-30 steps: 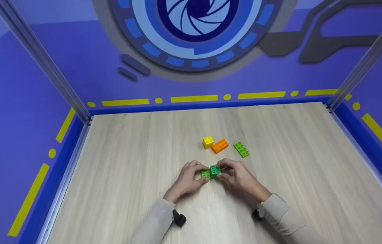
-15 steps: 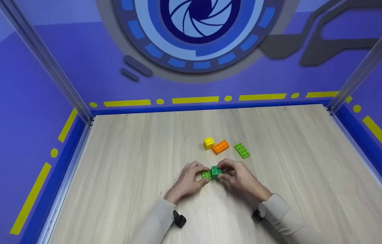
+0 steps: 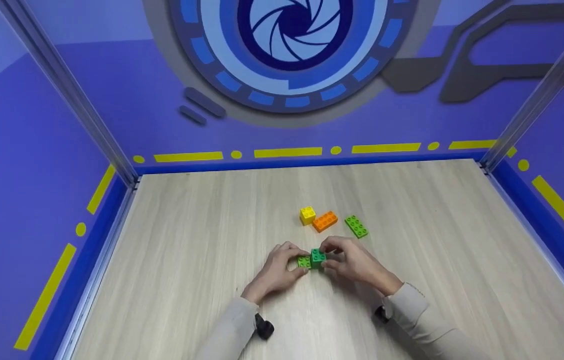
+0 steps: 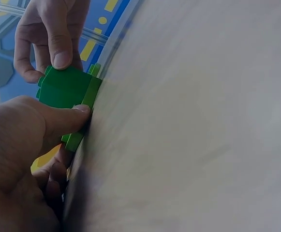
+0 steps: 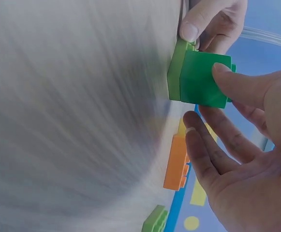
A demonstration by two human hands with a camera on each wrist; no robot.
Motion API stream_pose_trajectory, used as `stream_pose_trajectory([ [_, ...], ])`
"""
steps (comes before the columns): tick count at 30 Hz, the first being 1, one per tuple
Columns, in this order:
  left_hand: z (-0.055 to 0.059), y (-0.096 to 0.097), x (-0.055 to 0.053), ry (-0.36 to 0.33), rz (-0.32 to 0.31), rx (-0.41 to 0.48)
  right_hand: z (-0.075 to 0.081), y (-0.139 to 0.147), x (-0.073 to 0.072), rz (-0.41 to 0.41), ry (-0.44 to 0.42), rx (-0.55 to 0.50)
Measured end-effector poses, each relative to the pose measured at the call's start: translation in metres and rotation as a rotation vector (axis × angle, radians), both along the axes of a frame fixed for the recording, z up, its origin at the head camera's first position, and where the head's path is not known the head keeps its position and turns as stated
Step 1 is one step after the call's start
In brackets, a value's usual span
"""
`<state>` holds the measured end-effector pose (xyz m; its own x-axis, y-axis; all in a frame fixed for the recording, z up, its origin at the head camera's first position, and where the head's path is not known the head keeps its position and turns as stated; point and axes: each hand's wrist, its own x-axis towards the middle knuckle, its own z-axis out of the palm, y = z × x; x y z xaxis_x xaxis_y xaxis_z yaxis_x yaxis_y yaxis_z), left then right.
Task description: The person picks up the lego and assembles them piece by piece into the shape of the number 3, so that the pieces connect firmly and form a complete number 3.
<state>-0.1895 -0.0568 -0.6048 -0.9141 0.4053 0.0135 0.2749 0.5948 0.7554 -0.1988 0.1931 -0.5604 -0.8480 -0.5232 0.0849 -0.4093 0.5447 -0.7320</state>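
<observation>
In the head view a dark green toy brick (image 3: 318, 257) stands on one end of a light green flat brick (image 3: 304, 262), low over the table. My left hand (image 3: 274, 272) pinches the flat brick by its sides between thumb and fingers. From the other side my right hand (image 3: 357, 262) holds the dark green brick between thumb and fingers. Seen from the right wrist, the dark green brick (image 5: 203, 79) sits against the studded face of the light green one (image 5: 176, 72). Part of the flat brick's free end is hidden by my left fingers.
Beyond the hands lie a yellow brick (image 3: 307, 215), an orange brick (image 3: 325, 221) close beside it, and a second light green flat brick (image 3: 356, 226) farther right. Blue-purple panels (image 3: 282, 137) border the wooden table (image 3: 197, 225) at the back and sides.
</observation>
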Motion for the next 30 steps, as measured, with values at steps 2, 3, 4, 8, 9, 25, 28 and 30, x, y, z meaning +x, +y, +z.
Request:
stream_pose_trajectory([
  [2,-0.001,-0.001,0.001,0.002,-0.001,0.000,0.000,0.001,-0.001,0.019,-0.011,-0.007],
  [3,-0.001,-0.001,0.001,0.000,-0.001,-0.001,0.000,0.002,-0.002,0.026,-0.012,-0.009],
  [4,-0.001,-0.001,0.000,0.001,-0.001,-0.001,0.001,0.003,-0.003,0.033,-0.014,-0.012],
  [8,0.000,-0.001,0.000,0.008,-0.003,0.001,0.005,0.007,-0.008,0.049,-0.005,-0.012],
  [9,0.000,-0.001,0.000,0.009,-0.003,0.002,0.006,0.008,-0.009,0.047,-0.001,-0.009],
  [25,0.001,0.000,0.001,0.012,-0.002,-0.005,0.014,0.016,-0.035,-0.007,0.026,0.012],
  [28,0.001,-0.001,0.001,0.005,-0.002,-0.007,0.015,0.015,-0.040,-0.016,0.035,0.016],
  [30,0.001,-0.001,0.002,0.002,-0.001,-0.010,0.015,0.014,-0.043,-0.025,0.038,0.021],
])
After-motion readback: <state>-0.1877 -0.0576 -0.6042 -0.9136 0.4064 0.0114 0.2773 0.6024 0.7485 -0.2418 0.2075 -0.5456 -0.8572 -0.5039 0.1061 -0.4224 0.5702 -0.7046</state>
